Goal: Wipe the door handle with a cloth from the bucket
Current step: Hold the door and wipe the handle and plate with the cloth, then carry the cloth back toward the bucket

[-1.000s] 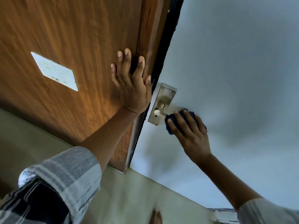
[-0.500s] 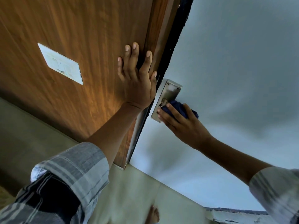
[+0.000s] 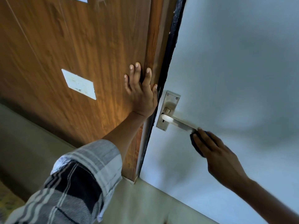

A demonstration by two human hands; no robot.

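Observation:
A steel lever door handle (image 3: 178,122) juts from its metal backplate (image 3: 169,104) on the pale grey door (image 3: 234,62). My right hand (image 3: 216,154) grips a dark blue cloth (image 3: 195,143) at the free end of the lever, the cloth mostly hidden under the fingers. My left hand (image 3: 140,92) lies flat with fingers spread on the brown wooden panel (image 3: 80,46), beside the dark door edge. The bucket is not in view.
A white rectangular plate (image 3: 79,84) is fixed to the wooden panel left of my left hand. A black strip (image 3: 171,46) runs between the wood and the grey door. Beige floor (image 3: 145,204) lies below.
My right hand has slid the cloth from the backplate out along the lever to its free end, baring the handle. The left hand stays flat on the wood; the view has shifted.

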